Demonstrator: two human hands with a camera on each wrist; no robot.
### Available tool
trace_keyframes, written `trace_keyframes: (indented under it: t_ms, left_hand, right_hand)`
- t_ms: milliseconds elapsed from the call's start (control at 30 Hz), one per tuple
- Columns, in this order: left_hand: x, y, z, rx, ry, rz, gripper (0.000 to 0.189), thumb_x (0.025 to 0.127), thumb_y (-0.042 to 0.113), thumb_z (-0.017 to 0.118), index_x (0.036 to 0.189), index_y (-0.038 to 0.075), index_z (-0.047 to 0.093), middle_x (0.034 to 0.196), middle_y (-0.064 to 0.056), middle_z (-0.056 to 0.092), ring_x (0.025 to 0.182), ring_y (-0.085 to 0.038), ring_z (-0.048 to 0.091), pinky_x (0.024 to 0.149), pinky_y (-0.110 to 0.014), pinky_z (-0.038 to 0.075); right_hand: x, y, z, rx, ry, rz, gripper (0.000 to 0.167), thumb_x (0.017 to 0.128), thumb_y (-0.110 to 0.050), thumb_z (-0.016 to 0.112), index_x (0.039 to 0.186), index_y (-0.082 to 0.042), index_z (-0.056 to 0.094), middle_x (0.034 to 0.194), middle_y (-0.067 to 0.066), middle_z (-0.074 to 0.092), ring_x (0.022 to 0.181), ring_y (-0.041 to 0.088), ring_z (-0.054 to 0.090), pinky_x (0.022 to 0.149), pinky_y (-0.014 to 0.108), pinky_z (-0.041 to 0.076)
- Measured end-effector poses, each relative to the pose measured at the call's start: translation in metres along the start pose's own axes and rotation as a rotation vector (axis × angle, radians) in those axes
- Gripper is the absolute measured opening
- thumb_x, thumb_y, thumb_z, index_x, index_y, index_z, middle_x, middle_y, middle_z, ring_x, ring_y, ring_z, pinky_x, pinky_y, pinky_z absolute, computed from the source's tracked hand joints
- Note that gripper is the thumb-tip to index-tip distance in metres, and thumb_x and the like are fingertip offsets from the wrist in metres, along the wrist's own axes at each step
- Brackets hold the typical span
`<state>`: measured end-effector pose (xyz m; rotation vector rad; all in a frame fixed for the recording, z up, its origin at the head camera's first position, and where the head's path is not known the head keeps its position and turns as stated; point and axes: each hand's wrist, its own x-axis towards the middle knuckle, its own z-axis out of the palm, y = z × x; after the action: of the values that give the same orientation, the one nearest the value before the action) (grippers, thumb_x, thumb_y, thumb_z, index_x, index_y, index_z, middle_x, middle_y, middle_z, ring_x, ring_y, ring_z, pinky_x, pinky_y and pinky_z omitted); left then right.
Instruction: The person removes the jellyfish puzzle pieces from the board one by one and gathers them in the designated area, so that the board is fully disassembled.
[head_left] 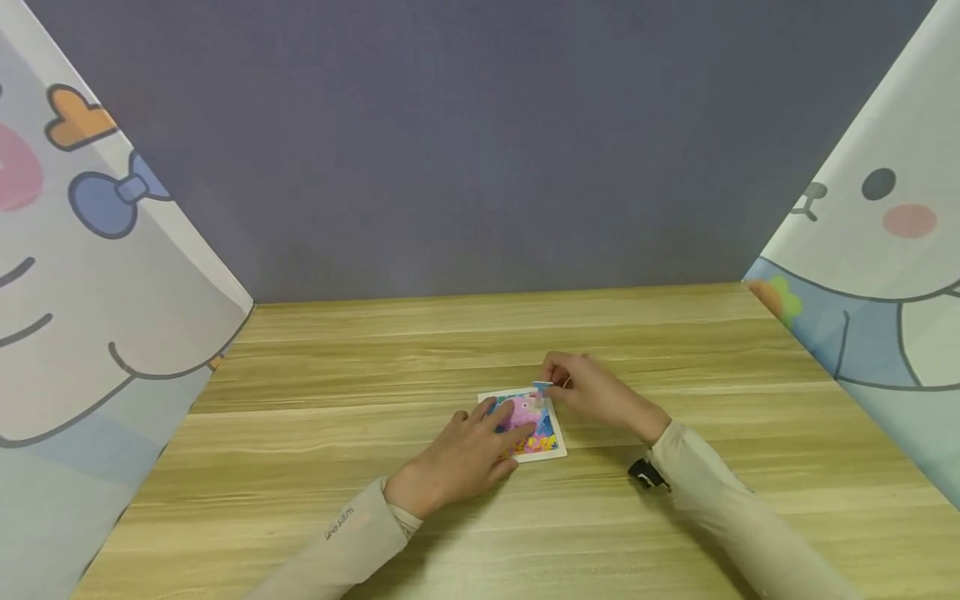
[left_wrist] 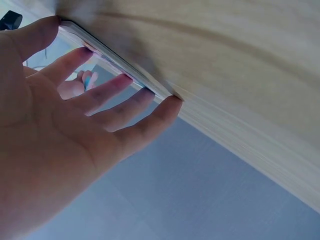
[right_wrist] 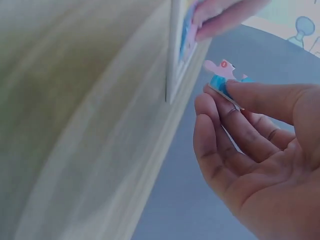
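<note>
A small white-framed jigsaw puzzle (head_left: 549,433) with a pink figure on a blue and yellow picture lies flat on the wooden table. Over its left side, my left hand (head_left: 461,457) spreads its fingers, the fingertips resting on the picture and the frame. In the left wrist view, the left thumb (left_wrist: 37,39) is at one end of the board's edge. My right hand (head_left: 598,393) pinches a jigsaw piece (right_wrist: 222,75) between thumb and fingers, above the puzzle's far right corner. This piece is pink and blue with a small red spot.
A black object (head_left: 647,473) shows at the right sleeve's cuff. The wooden table (head_left: 360,358) stretches around both hands, with a grey panel (head_left: 480,167) behind it. Cartoon-printed panels (head_left: 862,250) stand at both sides.
</note>
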<state>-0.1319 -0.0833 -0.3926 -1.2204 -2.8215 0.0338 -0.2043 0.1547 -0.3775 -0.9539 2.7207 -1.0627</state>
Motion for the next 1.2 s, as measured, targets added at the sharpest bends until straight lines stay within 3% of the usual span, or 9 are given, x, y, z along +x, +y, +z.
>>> trace_keyframes:
  t_ms: [300,633,1200]
  left_hand:
    - [0.002,0.001,0.000,-0.009,0.014,0.002,0.050,0.102,0.041,0.054,0.149,0.025,0.048,0.148,-0.016,0.047,0.135,-0.040,0.046,0.092,-0.054,0.052]
    - [0.001,0.001,0.005,-0.064,-0.004,-0.001,0.052,0.102,0.040,0.055,0.150,0.024,0.046,0.150,-0.018,0.045,0.135,-0.043,0.045,0.095,-0.057,0.050]
    - [-0.003,-0.001,0.005,-0.028,0.028,0.008,0.049,0.102,0.038,0.055,0.149,0.023,0.048,0.147,-0.019,0.048,0.134,-0.042,0.046,0.092,-0.055,0.052]
  right_hand:
    - [-0.002,0.004,-0.021,-0.020,0.061,0.034,0.009,0.093,-0.002,0.068,0.098,-0.008,0.063,0.087,0.002,0.069,0.079,0.014,0.065,0.070,0.030,0.054]
    - [-0.018,0.016,-0.027,-0.024,0.104,0.036,0.009,0.096,-0.003,0.061,0.105,-0.006,0.061,0.080,-0.003,0.064,0.069,0.010,0.057,0.061,0.026,0.049]
    - [-0.034,0.047,-0.057,-0.052,0.148,0.116,0.018,0.097,-0.002,0.061,0.115,-0.002,0.063,0.087,0.004,0.067,0.079,0.020,0.063,0.070,0.030,0.053]
